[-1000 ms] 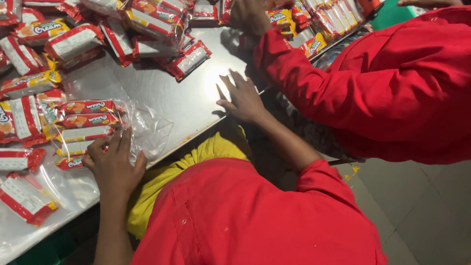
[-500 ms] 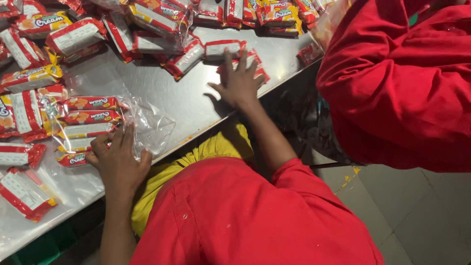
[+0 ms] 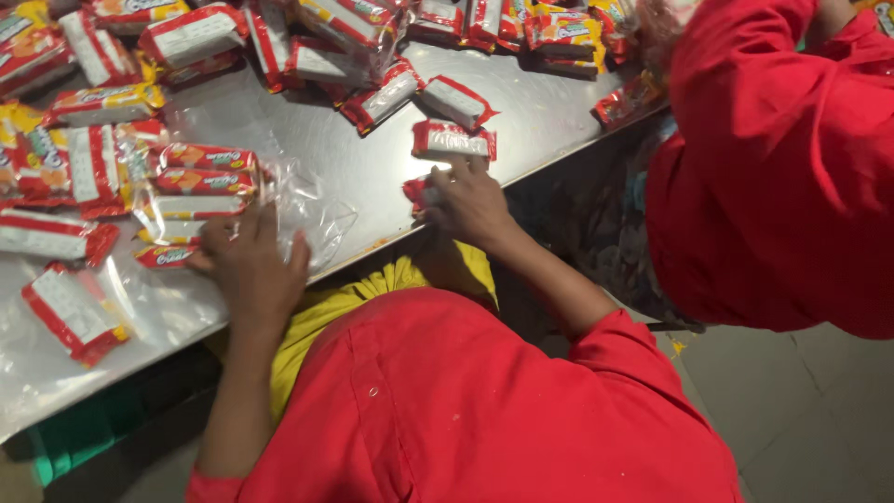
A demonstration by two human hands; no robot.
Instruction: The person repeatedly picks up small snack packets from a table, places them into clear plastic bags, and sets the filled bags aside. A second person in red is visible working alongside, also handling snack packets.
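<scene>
Steel table [image 3: 372, 177] stood strewn with red snack packets. Left hand [image 3: 250, 265] lay flat, open, pinning clear bag [image 3: 307, 210] holding stacked packets [image 3: 200, 182]. Right hand [image 3: 475, 200] closed around one packet [image 3: 419, 193] near table's edge. Best kept bag mouth spread, packet slid in level. Red-sleeved co-worker [image 3: 773, 168] stood right.

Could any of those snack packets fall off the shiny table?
Maybe. The small red packet under the right hand lies close to the edge of the shiny metal table, so a nudge might tip it off. The clear plastic bag under the left hand looks slippery, so the red and orange packets stacked in it could slide out. Another person's red sleeve hangs close and might brush the packets.
</scene>
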